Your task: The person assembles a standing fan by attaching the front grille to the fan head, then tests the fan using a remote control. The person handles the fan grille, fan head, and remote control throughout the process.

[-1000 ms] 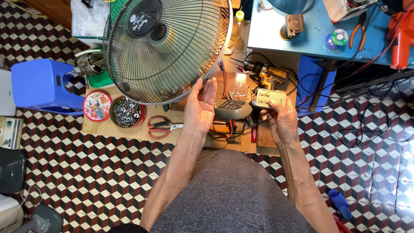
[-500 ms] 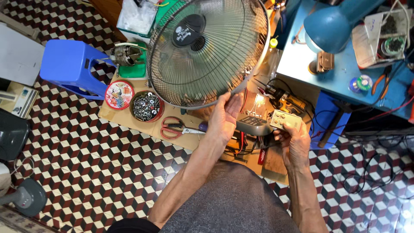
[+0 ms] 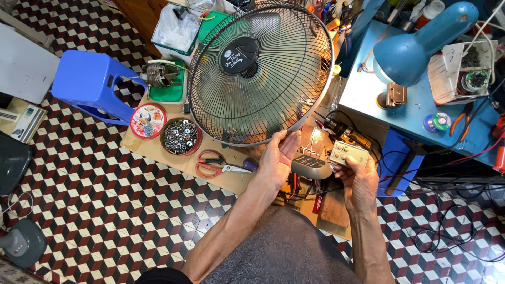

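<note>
Hands at the fan guard

Left hand (image 3: 277, 158) spread against the fan grille (image 3: 260, 71) rim; right hand (image 3: 359, 181) pinches a beige switch box (image 3: 348, 153), fingertips hidden behind it.

left hand (image 3: 277, 159): open, fingers raised | right hand (image 3: 357, 176): fingers curled, gripping
</note>
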